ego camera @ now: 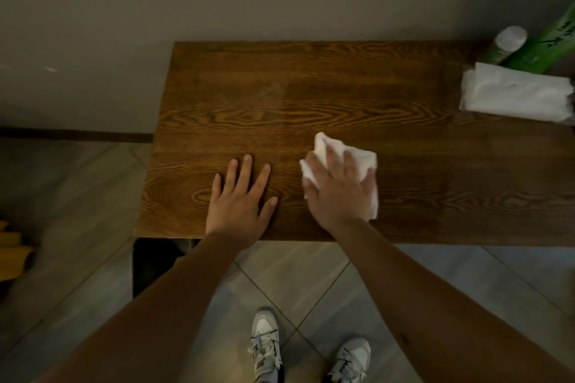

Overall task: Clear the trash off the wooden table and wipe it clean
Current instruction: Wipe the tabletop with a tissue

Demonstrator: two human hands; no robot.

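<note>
A dark wooden table (311, 87) stands against a grey wall. My right hand (337, 193) lies flat on a crumpled white tissue (364, 162), pressing it onto the tabletop near the front edge. My left hand (241, 199) rests flat on the bare wood just left of it, fingers spread, holding nothing. No loose trash shows on the tabletop.
A white tissue pack (516, 96) lies at the table's right back corner, with a green bottle with a white cap (510, 40) and a green package (550, 40) behind it. The floor below is tiled; my two sneakers (267, 342) stand there. Something yellow (12, 246) sits at the far left.
</note>
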